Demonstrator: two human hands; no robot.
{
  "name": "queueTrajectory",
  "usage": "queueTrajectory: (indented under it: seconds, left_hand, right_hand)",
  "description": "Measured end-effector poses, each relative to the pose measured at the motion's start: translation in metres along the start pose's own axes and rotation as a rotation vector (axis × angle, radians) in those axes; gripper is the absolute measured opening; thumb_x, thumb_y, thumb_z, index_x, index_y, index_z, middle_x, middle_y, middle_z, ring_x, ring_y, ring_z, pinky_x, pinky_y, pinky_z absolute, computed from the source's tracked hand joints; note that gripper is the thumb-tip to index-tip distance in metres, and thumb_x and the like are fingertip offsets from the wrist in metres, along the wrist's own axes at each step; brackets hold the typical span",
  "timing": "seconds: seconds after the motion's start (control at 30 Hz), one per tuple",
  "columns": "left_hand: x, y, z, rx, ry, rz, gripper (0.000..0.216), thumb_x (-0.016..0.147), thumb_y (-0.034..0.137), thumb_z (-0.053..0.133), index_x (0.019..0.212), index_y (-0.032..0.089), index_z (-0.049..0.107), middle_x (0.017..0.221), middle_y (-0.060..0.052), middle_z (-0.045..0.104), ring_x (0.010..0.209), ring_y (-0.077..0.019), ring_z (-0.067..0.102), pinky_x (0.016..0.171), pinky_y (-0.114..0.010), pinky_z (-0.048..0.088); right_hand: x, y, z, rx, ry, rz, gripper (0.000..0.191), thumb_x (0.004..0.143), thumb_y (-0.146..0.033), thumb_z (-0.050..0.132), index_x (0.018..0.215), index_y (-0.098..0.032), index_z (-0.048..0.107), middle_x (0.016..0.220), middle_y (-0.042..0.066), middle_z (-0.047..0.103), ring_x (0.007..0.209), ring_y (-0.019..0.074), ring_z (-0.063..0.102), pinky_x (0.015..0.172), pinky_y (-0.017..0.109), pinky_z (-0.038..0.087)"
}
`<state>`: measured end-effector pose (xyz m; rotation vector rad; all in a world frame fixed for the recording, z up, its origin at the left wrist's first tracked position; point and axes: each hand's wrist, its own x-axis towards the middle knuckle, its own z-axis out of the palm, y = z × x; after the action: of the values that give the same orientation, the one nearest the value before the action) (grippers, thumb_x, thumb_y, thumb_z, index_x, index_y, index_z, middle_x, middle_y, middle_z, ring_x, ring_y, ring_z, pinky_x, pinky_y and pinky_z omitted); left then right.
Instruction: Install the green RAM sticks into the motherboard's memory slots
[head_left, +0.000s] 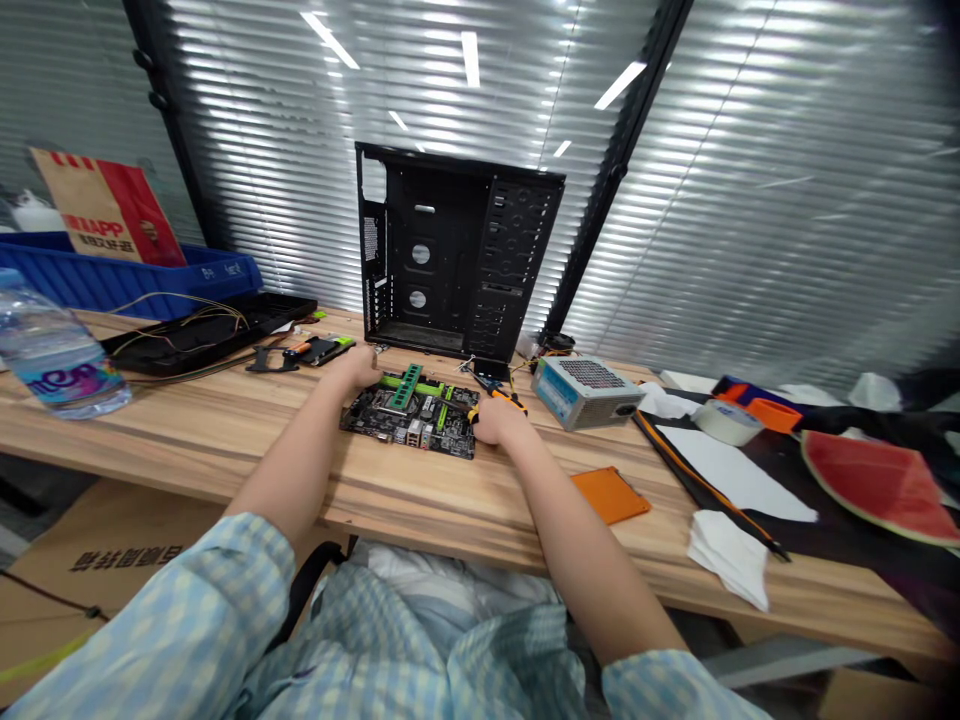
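A black motherboard (412,410) with green slots lies flat on the wooden table (420,500), in front of an open black computer case (457,255) that stands upright. My left hand (358,368) grips the board's far left corner, fingers curled over the edge. At the board's right edge my right hand (496,418) is closed on it. A green memory stick (405,385) stands in a slot between my hands. Just beyond the right hand lies a tool with an orange and black handle (501,393).
A grey power supply (586,390) sits right of the board. An orange card (611,494), white tissues (729,555), a tape roll (726,421) and a watermelon slice (881,485) lie at right. At left are a water bottle (56,355), a black tray with wires (202,330) and a blue bin (120,275).
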<state>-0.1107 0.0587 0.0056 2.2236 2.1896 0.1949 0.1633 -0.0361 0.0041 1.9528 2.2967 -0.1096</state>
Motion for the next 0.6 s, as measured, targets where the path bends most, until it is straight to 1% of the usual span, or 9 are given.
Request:
queueTrajectory:
  seconds: [0.07, 0.13, 0.27, 0.37, 0.43, 0.5, 0.6]
  left_hand:
    - [-0.001, 0.0, -0.002, -0.001, -0.027, -0.023, 0.038, 0.07, 0.041, 0.061, 0.098, 0.018, 0.069, 0.111, -0.017, 0.067, 0.105, -0.0337, 0.063, 0.083, -0.037, 0.051]
    - [-0.004, 0.003, -0.006, 0.009, -0.026, -0.048, 0.043, 0.071, 0.045, 0.06, 0.103, 0.018, 0.068, 0.116, -0.018, 0.065, 0.109, -0.0357, 0.061, 0.086, -0.041, 0.05]
    - [-0.014, 0.016, -0.014, 0.024, 0.056, -0.077, 0.053, 0.075, 0.057, 0.054, 0.107, 0.017, 0.066, 0.12, -0.02, 0.063, 0.11, -0.037, 0.06, 0.091, -0.046, 0.046]
    - [-0.025, 0.034, -0.019, 0.085, 0.081, -0.025, 0.06, 0.077, 0.064, 0.048, 0.108, 0.016, 0.067, 0.118, -0.021, 0.064, 0.112, -0.0378, 0.058, 0.094, -0.047, 0.044]
    - [-0.032, 0.046, -0.021, 0.135, 0.082, 0.002, 0.066, 0.077, 0.067, 0.045, 0.107, 0.013, 0.068, 0.117, -0.024, 0.064, 0.115, -0.041, 0.055, 0.094, -0.049, 0.043]
    - [-0.038, 0.056, -0.02, 0.162, 0.068, 0.028, 0.073, 0.077, 0.07, 0.042, 0.107, 0.009, 0.069, 0.116, -0.027, 0.063, 0.115, -0.0441, 0.055, 0.094, -0.052, 0.042]
    - [-0.04, 0.064, -0.016, 0.154, 0.045, 0.042, 0.082, 0.075, 0.075, 0.042, 0.111, 0.007, 0.068, 0.117, -0.029, 0.062, 0.114, -0.0464, 0.054, 0.095, -0.056, 0.039]
  right_hand:
    - [0.0, 0.0, 0.0, 0.0, 0.0, -0.001, 0.041, 0.079, -0.023, 0.058, 0.117, -0.009, 0.065, 0.117, 0.02, 0.066, 0.106, 0.0286, 0.064, 0.085, 0.033, 0.051]
    - [0.001, 0.0, 0.001, 0.002, 0.001, 0.0, 0.041, 0.079, -0.023, 0.058, 0.117, -0.009, 0.065, 0.117, 0.02, 0.066, 0.105, 0.0286, 0.064, 0.085, 0.033, 0.051]
    - [0.001, 0.001, 0.001, 0.001, 0.001, -0.001, 0.04, 0.079, -0.023, 0.058, 0.116, -0.009, 0.066, 0.117, 0.02, 0.066, 0.105, 0.0286, 0.065, 0.084, 0.033, 0.051]
    - [0.001, 0.001, 0.001, 0.0, 0.001, 0.002, 0.041, 0.079, -0.023, 0.058, 0.117, -0.01, 0.065, 0.116, 0.02, 0.066, 0.106, 0.0286, 0.064, 0.084, 0.032, 0.051]
    - [0.001, 0.001, 0.001, -0.002, -0.002, 0.001, 0.041, 0.079, -0.023, 0.058, 0.118, -0.009, 0.065, 0.116, 0.02, 0.066, 0.106, 0.0287, 0.064, 0.084, 0.032, 0.051]
    - [0.001, 0.001, 0.0, -0.003, -0.007, -0.001, 0.041, 0.079, -0.023, 0.057, 0.117, -0.009, 0.065, 0.117, 0.02, 0.066, 0.106, 0.0288, 0.064, 0.084, 0.032, 0.051]
    - [0.001, 0.001, 0.0, -0.004, -0.01, -0.006, 0.042, 0.08, -0.023, 0.057, 0.118, -0.009, 0.065, 0.118, 0.021, 0.065, 0.107, 0.0292, 0.063, 0.084, 0.032, 0.051]
